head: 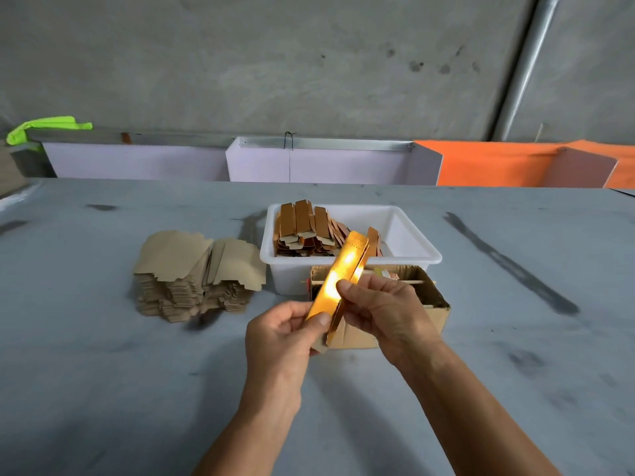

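Head view. Gold carton (338, 281) is held tilted above the worktop (103, 389), in front of the white tub (417, 235) and the cardboard box (438, 309). My left hand (283, 338) pinches its lower end, thumb on top. My right hand (385, 309) pinches the middle edge.

It looks half-formed. Risks:
- Too hard a squeeze creases the shiny face.
- A slack pinch lets it spring flat or drop into the box.

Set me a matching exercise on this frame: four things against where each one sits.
Things:
1 gold carton
2 white tub
3 stack of flat brown blanks
4 cardboard box

Places:
a left of the tub
b pinched by left hand and right hand
c holding a pile of folded cartons
d in front of the tub, behind the hands

Pairs: 1-b, 2-c, 3-a, 4-d
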`<state>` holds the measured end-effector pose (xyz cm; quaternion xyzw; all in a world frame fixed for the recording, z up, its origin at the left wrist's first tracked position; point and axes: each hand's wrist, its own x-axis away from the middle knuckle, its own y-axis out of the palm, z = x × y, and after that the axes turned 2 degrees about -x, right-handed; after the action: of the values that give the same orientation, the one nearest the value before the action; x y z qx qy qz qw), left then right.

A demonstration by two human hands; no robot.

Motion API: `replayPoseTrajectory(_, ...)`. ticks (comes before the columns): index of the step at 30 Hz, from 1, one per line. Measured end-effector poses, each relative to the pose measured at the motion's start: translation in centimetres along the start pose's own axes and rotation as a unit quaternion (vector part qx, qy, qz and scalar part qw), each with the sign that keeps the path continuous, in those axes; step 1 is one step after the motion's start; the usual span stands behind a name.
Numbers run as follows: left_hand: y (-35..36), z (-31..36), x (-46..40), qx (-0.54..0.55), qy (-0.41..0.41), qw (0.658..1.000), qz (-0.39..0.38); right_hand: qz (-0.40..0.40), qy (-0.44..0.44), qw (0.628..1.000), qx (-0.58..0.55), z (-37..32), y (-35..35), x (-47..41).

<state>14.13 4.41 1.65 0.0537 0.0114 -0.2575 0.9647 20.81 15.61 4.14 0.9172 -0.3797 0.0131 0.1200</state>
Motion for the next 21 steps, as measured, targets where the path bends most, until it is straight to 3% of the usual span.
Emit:
replayPoseTrajectory(6,0.3,1.0,-3.3,0.07,-0.021,0.995,0.064,-0.005,0.013,0.997,0.082,-0.5,3.1,-2.2)
replayPoseTrajectory(15,2.0,2.0,-8.3,0.144,-0.021,0.986,0.078,0.091,-0.056,0.98,0.167,-2.8,5.3,-10.0)
replayPoseTrajectory(21,2.4,0.7,-10.5,0.101,-0.027,0.99,0.089,0.183,-0.06,0.957,0.216,-4.7,1.9,-16.1)
